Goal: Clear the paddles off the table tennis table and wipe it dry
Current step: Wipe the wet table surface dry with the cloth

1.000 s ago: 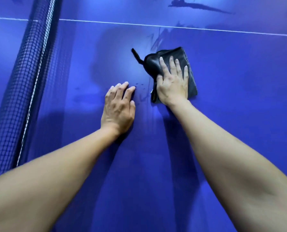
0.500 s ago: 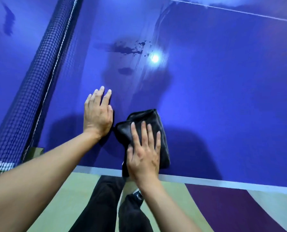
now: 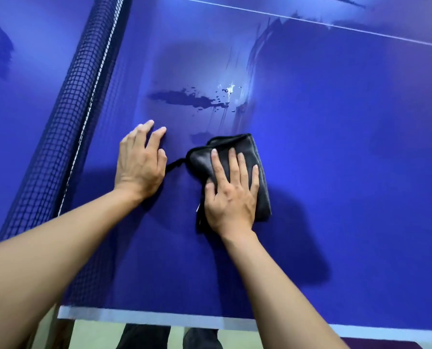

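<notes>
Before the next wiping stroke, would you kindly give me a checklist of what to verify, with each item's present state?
1. Right hand pressed flat on the black cloth: ok.
2. Left hand resting on the table beside the cloth, near the net: ok.
3. Table dry ahead of the cloth: not ok; a dark puddle lies beyond it.
4. Path from cloth to puddle free of objects: ok.
5. Paddles cleared: none in view here; rest of the table, cannot tell.
6. Far side of the net dry: not ok; a dark wet streak shows there.
</notes>
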Demonstrator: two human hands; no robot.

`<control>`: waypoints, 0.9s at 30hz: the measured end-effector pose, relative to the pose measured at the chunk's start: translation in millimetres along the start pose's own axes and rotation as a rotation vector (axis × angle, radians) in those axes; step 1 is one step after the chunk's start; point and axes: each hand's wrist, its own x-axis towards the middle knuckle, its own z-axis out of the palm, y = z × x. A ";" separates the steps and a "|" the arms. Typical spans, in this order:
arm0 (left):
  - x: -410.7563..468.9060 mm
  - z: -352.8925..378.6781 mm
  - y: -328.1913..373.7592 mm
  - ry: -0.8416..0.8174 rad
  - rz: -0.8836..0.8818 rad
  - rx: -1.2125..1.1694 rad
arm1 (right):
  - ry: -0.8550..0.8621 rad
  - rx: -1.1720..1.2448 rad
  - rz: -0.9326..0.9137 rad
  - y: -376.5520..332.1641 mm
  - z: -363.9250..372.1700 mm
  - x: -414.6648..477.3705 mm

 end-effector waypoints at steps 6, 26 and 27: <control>103.2 5.4 -30.2 0.002 0.036 0.017 | 0.024 -0.067 0.104 1.6 4.1 168.9; 108.5 8.9 -37.2 0.003 0.024 -0.004 | -0.061 -0.080 0.146 -18.3 3.3 367.6; 108.7 8.8 -37.2 0.002 0.025 -0.003 | -0.052 -0.081 0.110 -25.9 7.1 343.5</control>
